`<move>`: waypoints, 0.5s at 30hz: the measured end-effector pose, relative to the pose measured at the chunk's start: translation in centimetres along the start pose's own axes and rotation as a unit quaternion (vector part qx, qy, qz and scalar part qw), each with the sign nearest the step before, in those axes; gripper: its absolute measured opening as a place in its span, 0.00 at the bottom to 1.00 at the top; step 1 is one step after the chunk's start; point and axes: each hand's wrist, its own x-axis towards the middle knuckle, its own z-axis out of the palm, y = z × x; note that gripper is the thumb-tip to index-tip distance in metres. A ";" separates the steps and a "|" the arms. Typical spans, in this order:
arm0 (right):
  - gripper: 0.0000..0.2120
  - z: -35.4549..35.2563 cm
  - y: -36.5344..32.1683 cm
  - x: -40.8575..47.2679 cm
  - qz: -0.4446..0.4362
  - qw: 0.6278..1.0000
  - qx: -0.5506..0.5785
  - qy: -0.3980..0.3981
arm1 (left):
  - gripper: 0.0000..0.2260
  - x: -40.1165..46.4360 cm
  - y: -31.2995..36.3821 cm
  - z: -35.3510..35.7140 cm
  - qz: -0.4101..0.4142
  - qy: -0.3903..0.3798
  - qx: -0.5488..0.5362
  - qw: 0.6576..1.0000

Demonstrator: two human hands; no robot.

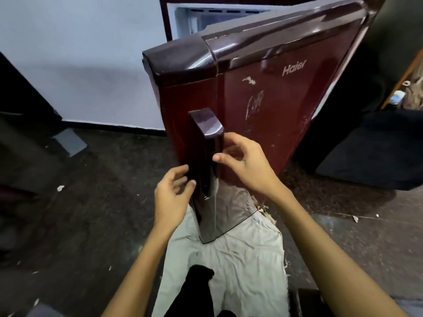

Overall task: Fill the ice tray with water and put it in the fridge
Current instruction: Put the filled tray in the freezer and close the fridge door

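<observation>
Two hands at the fridge door handle (207, 154): left hand (171, 193) loose-fingered, touching its left edge; right hand (245, 161) relaxed just beside it, gripping nothing. Fridge door (274, 106) ajar. Ice tray unseen.

Fridge door (263, 106) swung open toward the camera, centre to right of view, fridge interior (219, 17) behind it at top. Door handle (207, 152) upright on the door's near edge. Left hand (170, 197) just left of the handle, fingers (180, 171) at its side; right hand (246, 163) just right of it, fingertips near the handle. Cloth (229, 259) on the floor (91, 202) under the door's lower corner, between the two forearms. Wall (91, 53) behind at left. Bottle (397, 97) far right, behind the door.
</observation>
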 end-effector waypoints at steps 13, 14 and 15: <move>0.16 4.9 1.6 13.8 0.001 0.999 0.013 -0.040 | 0.14 15.8 -2.8 -1.1 0.001 -0.117 -0.009 0.993; 0.16 5.2 1.8 14.6 0.003 0.999 0.011 -0.032 | 0.13 16.8 -2.9 -1.2 0.002 -0.117 -0.008 0.993; 0.16 5.5 2.0 15.6 0.004 1.000 0.008 -0.024 | 0.13 18.0 -3.0 -1.3 0.002 -0.116 -0.008 0.993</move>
